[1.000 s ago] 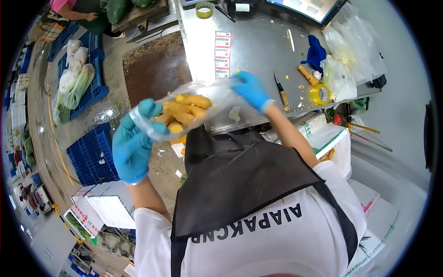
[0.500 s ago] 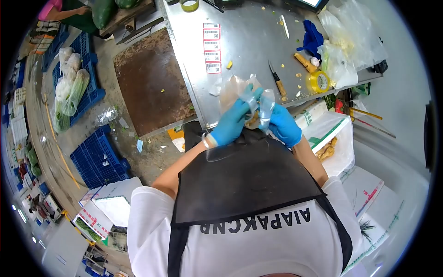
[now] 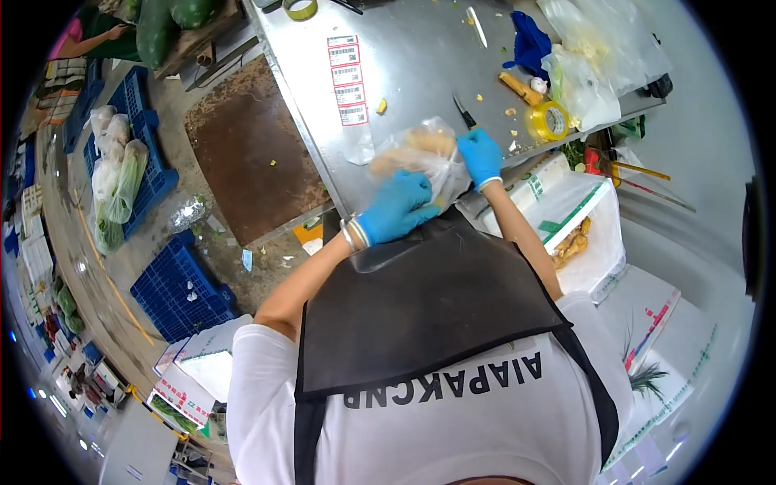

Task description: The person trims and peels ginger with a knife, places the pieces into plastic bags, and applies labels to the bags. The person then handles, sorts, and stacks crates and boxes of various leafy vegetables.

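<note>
At the near edge of the metal table (image 3: 412,77), the left hand (image 3: 396,207) is lying against the bag (image 3: 432,149) — fingers bending inward, thumb standing apart from them; whether they are pinching plastic, I cannot tell. The right hand (image 3: 480,156) is touching the bag's right side, its fingers bunching close together, their grip hidden. The clear bag is resting crumpled on the table, tan ginger showing blurrily through it — the knife (image 3: 464,111) is lying just beyond the right hand.
</note>
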A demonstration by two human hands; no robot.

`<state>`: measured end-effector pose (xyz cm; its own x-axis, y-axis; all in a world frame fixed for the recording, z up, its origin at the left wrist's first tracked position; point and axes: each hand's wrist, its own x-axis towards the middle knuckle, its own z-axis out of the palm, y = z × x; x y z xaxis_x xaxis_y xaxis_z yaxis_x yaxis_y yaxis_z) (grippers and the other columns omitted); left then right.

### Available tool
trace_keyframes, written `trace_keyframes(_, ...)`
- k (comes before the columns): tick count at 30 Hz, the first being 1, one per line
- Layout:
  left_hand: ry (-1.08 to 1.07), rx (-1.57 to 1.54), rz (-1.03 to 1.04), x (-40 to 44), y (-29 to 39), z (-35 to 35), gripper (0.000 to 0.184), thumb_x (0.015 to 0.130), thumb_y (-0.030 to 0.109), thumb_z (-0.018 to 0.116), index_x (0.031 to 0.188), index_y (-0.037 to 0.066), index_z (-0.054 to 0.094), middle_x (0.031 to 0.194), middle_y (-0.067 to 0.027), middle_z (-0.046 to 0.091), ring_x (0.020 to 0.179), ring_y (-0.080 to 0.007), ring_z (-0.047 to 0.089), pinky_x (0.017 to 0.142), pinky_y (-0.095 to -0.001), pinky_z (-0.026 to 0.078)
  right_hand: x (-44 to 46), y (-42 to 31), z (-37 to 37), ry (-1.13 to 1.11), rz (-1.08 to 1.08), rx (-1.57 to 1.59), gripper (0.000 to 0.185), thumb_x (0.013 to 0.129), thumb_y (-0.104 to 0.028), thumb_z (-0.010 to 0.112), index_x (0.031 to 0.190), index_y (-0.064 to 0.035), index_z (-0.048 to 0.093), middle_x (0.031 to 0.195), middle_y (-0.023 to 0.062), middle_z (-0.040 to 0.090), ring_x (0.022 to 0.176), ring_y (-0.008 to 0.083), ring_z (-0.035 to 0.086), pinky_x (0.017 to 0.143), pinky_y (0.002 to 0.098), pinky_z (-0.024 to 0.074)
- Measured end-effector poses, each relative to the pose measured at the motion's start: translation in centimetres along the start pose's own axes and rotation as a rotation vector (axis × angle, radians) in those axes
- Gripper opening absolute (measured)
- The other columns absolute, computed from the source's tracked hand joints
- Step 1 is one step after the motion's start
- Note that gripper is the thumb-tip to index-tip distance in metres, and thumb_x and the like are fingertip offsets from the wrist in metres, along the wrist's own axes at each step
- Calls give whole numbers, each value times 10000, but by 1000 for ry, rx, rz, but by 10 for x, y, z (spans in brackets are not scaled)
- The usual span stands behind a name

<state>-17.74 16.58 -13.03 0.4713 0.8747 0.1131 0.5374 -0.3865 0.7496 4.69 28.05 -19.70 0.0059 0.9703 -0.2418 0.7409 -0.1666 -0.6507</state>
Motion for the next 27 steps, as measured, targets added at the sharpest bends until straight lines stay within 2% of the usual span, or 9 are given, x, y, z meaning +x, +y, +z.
trace_keyframes(1, 181, -1, 57, -2, 1, -5, 257, 886, 285, 677, 833, 36, 639, 972, -22, 619, 906, -139, 583, 787, -283, 448, 5, -4, 6, 12, 4, -19, 317, 821, -357, 653, 875, -45, 637, 805, 152, 678, 736, 326, 648, 709, 412, 502)
trace_keyframes(4, 216, -774, -436, -5, 5, -21, 187, 905, 220, 648, 875, 37, 669, 1024, -35, 627, 921, -133, 585, 813, -296, 461, 4, -15, 5, -105, -4, 124, 294, 864, -331, 617, 841, -38, 634, 822, 112, 687, 748, 255, 651, 713, 393, 507)
trace_keyframes(5, 170, -1090, -678, -5, 0, -26, 246, 916, 180, 625, 1116, 47, 675, 1124, -68, 625, 993, -136, 586, 883, -294, 466, 0, -23, -11, -238, -14, 238, 286, 875, -315, 605, 837, -33, 635, 825, 97, 688, 759, 240, 652, 717, 387, 508)
trace_keyframes(8, 420, -1407, -622, 13, 16, -37, 449, 920, 162, 604, 1354, 63, 539, 1259, -104, 583, 1061, -149, 580, 946, -288, 451, -24, -70, -60, -612, -41, 627, 258, 910, -192, 548, 1008, 11, 671, 938, 68, 696, 869, 163, 645, 813, 313, 502)
trace_keyframes(9, 327, -1262, -531, 13, 7, -30, 620, 934, 132, 559, 1502, 95, 312, 1394, -109, 489, 1134, -157, 556, 979, -281, 436, -33, -85, -65, -679, -41, 719, 279, 910, -174, 542, 1071, 17, 667, 972, 75, 697, 890, 156, 643, 839, 298, 496)
trace_keyframes(13, 201, -1088, -506, 32, 8, -18, 709, 920, 42, 511, 1541, 124, 180, 1520, -105, 336, 1213, -147, 501, 980, -275, 429, -37, -81, -60, -817, 82, 774, 391, 913, -151, 554, 1262, 22, 594, 1125, 91, 669, 976, 143, 633, 901, 272, 482)
trace_keyframes(15, 164, -1076, -404, 35, -11, 2, 732, 903, 2, 488, 1547, 157, 177, 1354, -66, 484, 1047, -131, 544, 923, -271, 448, -41, -93, -62, -839, 163, 736, 310, 913, -161, 591, 1170, 2, 648, 1036, 54, 682, 899, 124, 630, 823, 264, 494)
trace_keyframes(19, 150, -924, -432, 35, -13, 7, 550, 860, 118, 625, 1382, 103, 451, 1011, -76, 602, 870, -164, 581, 817, -317, 476, -45, -87, -53, -456, -248, 300, 92, 856, -123, 636, 904, -44, 632, 786, 41, 638, 731, 119, 598, 671, 286, 481)
trace_keyframes(27, 30, -176, -97, 31, 10, 1, 272, 760, 259, 786, 749, 40, 625, 717, -77, 549, 744, -214, 547, 701, -317, 468, 23, -15, 24, -68, -119, 113, 85, 795, -115, 619, 852, -61, 585, 714, 87, 617, 668, 179, 606, 624, 334, 484)
